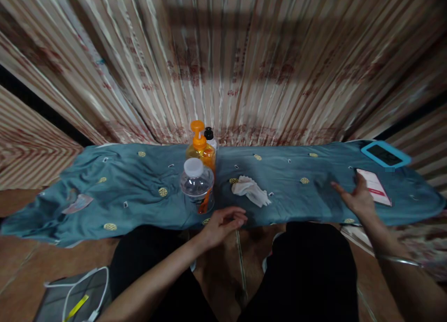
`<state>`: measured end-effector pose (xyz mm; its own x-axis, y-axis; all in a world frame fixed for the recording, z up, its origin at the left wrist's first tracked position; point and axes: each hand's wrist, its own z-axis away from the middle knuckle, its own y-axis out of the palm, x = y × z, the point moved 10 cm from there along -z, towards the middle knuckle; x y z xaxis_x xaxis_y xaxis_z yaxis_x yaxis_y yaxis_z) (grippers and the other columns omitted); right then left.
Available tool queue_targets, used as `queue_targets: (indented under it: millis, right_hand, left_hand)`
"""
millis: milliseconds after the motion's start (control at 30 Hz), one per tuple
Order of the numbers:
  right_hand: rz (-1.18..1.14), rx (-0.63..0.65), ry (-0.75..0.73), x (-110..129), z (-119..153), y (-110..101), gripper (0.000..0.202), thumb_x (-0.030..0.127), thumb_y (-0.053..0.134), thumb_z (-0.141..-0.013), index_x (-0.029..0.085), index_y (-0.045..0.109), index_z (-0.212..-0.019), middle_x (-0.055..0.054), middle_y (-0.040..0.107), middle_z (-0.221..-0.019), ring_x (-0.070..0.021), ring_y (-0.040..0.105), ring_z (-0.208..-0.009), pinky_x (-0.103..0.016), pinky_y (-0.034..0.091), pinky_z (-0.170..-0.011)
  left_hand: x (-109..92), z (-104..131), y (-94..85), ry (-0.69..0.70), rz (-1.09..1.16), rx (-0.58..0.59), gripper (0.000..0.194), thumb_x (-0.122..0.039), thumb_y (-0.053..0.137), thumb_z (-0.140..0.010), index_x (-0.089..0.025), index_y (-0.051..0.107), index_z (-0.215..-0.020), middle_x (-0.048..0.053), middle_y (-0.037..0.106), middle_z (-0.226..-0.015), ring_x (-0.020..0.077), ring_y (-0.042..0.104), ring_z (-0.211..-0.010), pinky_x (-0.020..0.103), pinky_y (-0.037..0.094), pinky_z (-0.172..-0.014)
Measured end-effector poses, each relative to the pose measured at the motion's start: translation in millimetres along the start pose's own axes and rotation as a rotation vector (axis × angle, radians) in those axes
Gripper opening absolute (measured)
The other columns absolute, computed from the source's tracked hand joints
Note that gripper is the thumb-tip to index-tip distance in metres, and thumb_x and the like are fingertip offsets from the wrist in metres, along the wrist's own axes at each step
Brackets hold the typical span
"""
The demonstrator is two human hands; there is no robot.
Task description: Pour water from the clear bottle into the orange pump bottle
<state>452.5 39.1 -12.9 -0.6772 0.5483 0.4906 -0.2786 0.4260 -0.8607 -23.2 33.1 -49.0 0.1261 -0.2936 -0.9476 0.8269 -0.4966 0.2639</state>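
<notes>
Phone (pixel 375 188), its screen lit, lies on the patterned cloth (pixel 136 187) just beside the right hand (pixel 358 198), whose thumb is spread wide with nothing evidently held; whether a finger touches the phone, I cannot tell. The left hand (pixel 225 224), loosely curled and seemingly empty, hovers near the crumpled white item (pixel 251 191). A careless sweep could knock the phone toward the blue-framed device (pixel 384 154), and tugging the rucked cloth might topple the clear jar (pixel 196 189). That jar, the orange pump bottle (pixel 200 149) and the black-topped bottle (pixel 209 135) block leftward reach
</notes>
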Motion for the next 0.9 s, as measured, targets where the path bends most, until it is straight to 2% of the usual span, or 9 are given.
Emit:
queue_targets:
  millis: [67,167,333,400,467,533,633,767,900]
  right_hand:
    - [-0.086,0.129,-0.096,38.7,28.9,25.1,0.074,0.043,0.069,-0.100,0.021,0.034,-0.161,-0.020,0.056,-0.148,-0.0275,0.062,-0.129,-0.043,0.052,-0.111]
    - [-0.162,0.343,-0.344,106.4,82.8,69.4,0.048,0.030,0.071,-0.098,0.017,0.059,-0.142,-0.014,0.063,-0.141,-0.0252,0.070,-0.113,-0.051,0.056,-0.105]
    - [-0.228,0.547,-0.781,209.5,168.4,133.6,0.042,0.029,0.063,-0.102,0.021,0.060,-0.144,-0.012,0.058,-0.149,-0.0277,0.053,-0.142,-0.056,0.040,-0.122]
    - [-0.225,0.557,-0.850,236.1,181.6,152.5,0.053,0.026,0.068,-0.099,0.020,0.054,-0.149,-0.015,0.046,-0.160,-0.0313,0.043,-0.149,-0.059,0.036,-0.124]
    - [-0.226,0.557,-0.876,254.9,183.8,163.3,0.043,0.028,0.073,-0.095,0.016,0.064,-0.136,-0.015,0.045,-0.161,-0.0336,0.039,-0.151,-0.061,0.034,-0.124]
    - [-0.251,0.557,-0.866,264.9,178.4,162.9,0.026,0.032,0.073,-0.096,0.015,0.071,-0.116,-0.014,0.059,-0.146,-0.0301,0.052,-0.141,-0.057,0.040,-0.120]
    - [-0.347,0.524,-0.784,264.1,163.6,140.4,0.028,0.044,0.067,-0.100,0.017,0.070,-0.104,-0.007,0.071,-0.110,-0.0213,0.067,-0.105,-0.046,0.053,-0.102]
    - [-0.581,0.493,-0.603,249.1,155.0,98.6,0.047,0.063,0.066,-0.096,0.017,0.064,-0.089,0.003,0.057,-0.073,-0.0114,0.052,-0.062,-0.027,0.047,-0.063]
    - [-0.829,0.587,-0.487,248.0,177.3,74.4,0.053,0.067,0.072,-0.088,0.019,0.053,-0.076,0.005,0.051,-0.068,-0.0088,0.045,-0.058,-0.024,0.041,-0.057]
  left_hand:
    - [-0.3,10.5,-6.7,0.020,-0.036,-0.022,0.049,-0.058,0.086,-0.077,-0.021,0.080,-0.109,0.011,0.082,-0.105,0.0266,0.074,-0.101,0.037,0.056,-0.093]
    - [7.2,18.8,-20.0,0.018,-0.059,-0.053,0.049,-0.060,0.084,-0.079,-0.020,0.080,-0.107,0.012,0.082,-0.104,0.0268,0.075,-0.100,0.037,0.057,-0.091]
    - [32.8,9.3,-36.3,0.018,-0.106,-0.073,0.054,-0.063,0.083,-0.076,-0.016,0.079,-0.101,0.010,0.081,-0.092,0.0231,0.074,-0.088,0.034,0.056,-0.085]
    - [42.0,4.1,-40.9,0.021,-0.122,-0.092,0.051,-0.062,0.083,-0.075,-0.016,0.079,-0.097,0.009,0.080,-0.086,0.0223,0.074,-0.084,0.034,0.056,-0.084]
    - [48.2,1.5,-42.4,0.020,-0.136,-0.091,0.046,-0.058,0.083,-0.075,-0.016,0.079,-0.094,0.008,0.080,-0.084,0.0219,0.073,-0.083,0.034,0.056,-0.085]
    - [50.3,1.6,-42.4,0.019,-0.135,-0.085,0.041,-0.054,0.083,-0.077,-0.017,0.079,-0.095,0.007,0.080,-0.087,0.0224,0.074,-0.086,0.035,0.056,-0.088]
    - [48.1,3.0,-41.5,0.012,-0.099,-0.087,0.039,-0.050,0.084,-0.077,-0.018,0.078,-0.098,0.008,0.081,-0.090,0.0246,0.075,-0.091,0.038,0.056,-0.093]
    - [36.5,0.3,-39.7,0.030,0.051,-0.129,0.058,-0.045,0.090,-0.072,-0.020,0.072,-0.122,0.014,0.076,-0.127,0.0307,0.071,-0.118,0.047,0.054,-0.108]
    - [20.7,-1.7,-40.2,0.088,0.185,-0.231,0.087,-0.039,0.095,-0.064,-0.022,0.060,-0.142,0.015,0.056,-0.157,0.0350,0.052,-0.147,0.048,0.041,-0.124]
